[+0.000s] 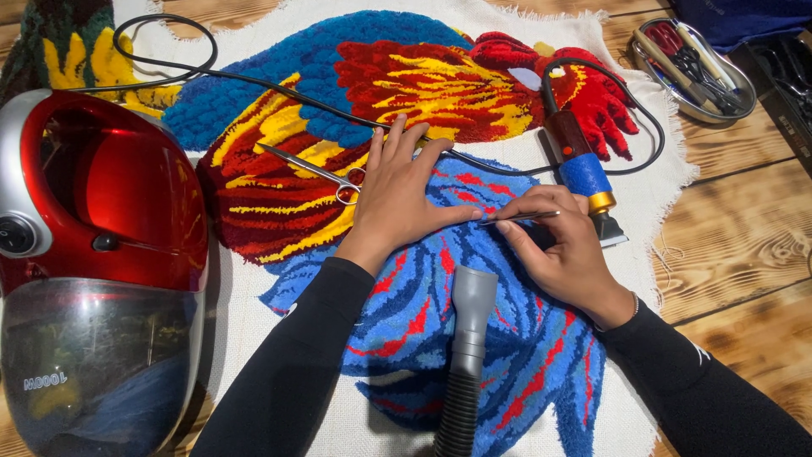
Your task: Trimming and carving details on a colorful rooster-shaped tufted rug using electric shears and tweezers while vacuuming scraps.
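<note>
Near the middle of the wooden table [744,254], on the blue and red lower part of the tufted rug [474,338], a thin metal tool [523,218] lies almost flat against the pile, its tip pointing toward the left hand [397,190]. It looks like tweezers or a fine pick; I cannot tell which. The right hand [562,250] pinches it between thumb and fingertips, closed firmly on the shaft, so the tool runs out of the grip to the left and its working end sits just beside the left fingertips. The left hand lies flat, fingers spread, holding nothing and pressing the pile down.

To do this well, I judge the flat hand should keep the yarn taut and still while the tool works at a shallow angle, teasing single strands along the colour line rather than digging into the backing.

Just beside the left hand a pair of slim scissors [317,172] rests on the yellow and red section. A grey vacuum hose nozzle [469,317] lies between the forearms, a corded trimmer [584,173] sits beyond the right hand, a red vacuum cleaner [97,254] stands at the left edge, and a tray of tools [734,78] sits near the far right corner.
</note>
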